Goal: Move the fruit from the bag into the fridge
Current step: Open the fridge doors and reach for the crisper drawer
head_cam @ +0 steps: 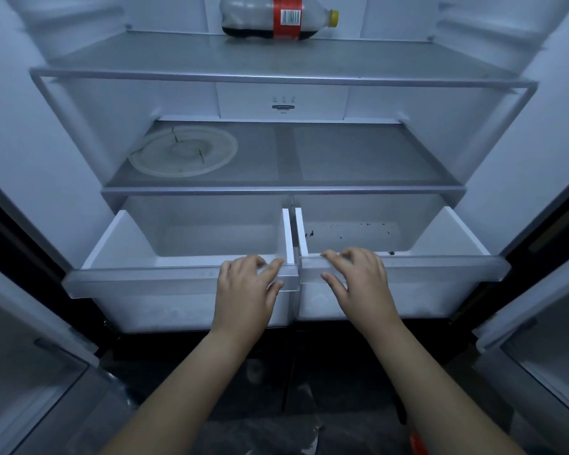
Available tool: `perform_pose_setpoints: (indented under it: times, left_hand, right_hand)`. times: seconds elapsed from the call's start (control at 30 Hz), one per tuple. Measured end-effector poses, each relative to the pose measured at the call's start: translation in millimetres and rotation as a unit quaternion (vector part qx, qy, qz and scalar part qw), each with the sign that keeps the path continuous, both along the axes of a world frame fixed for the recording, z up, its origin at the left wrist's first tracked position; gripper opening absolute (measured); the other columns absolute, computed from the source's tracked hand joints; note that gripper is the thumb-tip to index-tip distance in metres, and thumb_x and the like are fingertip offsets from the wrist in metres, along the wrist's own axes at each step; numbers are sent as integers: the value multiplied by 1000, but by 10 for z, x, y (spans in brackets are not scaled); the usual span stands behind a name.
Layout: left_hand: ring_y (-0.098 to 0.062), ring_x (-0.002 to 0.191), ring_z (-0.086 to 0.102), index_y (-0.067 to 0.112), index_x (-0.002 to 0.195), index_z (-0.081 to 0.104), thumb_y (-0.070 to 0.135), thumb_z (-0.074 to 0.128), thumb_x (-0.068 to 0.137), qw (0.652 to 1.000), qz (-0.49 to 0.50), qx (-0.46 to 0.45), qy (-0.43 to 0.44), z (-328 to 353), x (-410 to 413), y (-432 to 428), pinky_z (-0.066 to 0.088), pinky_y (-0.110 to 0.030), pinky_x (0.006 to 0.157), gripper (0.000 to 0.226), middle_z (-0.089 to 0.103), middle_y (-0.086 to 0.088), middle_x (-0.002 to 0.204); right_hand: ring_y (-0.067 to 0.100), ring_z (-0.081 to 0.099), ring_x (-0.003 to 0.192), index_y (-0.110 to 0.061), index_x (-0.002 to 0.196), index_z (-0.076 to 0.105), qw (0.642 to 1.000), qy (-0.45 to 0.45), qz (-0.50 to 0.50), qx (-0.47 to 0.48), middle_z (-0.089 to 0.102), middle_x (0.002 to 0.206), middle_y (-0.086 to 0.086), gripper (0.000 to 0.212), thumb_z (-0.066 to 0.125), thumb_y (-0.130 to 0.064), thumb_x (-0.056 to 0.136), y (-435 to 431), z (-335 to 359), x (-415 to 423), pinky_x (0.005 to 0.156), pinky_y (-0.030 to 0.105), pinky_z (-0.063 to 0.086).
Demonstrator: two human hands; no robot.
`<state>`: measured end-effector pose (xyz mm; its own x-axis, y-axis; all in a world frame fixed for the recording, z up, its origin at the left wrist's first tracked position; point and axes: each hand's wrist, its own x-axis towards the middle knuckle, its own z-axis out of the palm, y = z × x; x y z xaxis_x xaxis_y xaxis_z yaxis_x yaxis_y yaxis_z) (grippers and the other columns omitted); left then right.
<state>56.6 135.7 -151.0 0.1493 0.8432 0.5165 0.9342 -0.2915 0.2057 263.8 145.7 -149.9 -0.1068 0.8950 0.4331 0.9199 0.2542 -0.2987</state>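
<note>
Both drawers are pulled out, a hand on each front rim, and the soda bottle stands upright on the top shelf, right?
No: the head view shows the soda bottle lying on its side on the top shelf. Left hand on left drawer and right hand on right drawer are correct.

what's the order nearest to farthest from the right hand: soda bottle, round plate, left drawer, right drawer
1. Right drawer: the right hand grips its front rim.
2. Left drawer: just beside it, gripped by the left hand.
3. Round plate: middle shelf, back left.
4. Soda bottle: top shelf, lying on its side.
</note>
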Motion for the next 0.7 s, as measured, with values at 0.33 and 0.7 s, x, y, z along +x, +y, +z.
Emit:
perform_pose_setpoints:
  times: [0.33, 0.7]
  left_hand:
    - [-24, 85, 56, 22, 111, 66, 31, 57, 82, 1000, -7, -4, 3, 8, -15, -52, 33, -33, 82, 32, 60, -4, 93]
    - [-21, 93, 50, 21, 118, 62, 33, 48, 88, 1000, -20, -4, -10, -9, -26, -66, 35, -34, 90, 36, 61, -3, 100]
  right_hand:
    - [20, 49, 95, -25, 115, 61, 1000, 8, 11, -6, 53, 97, 0, 33, 50, -38, 88, -116, -7, 55, 93, 30, 31]
    - [23, 50, 104, -22, 123, 57, 1000, -21, -1, 6, 54, 106, 3, 40, 41, -39, 91, -168, -28, 6, 98, 34, 32]
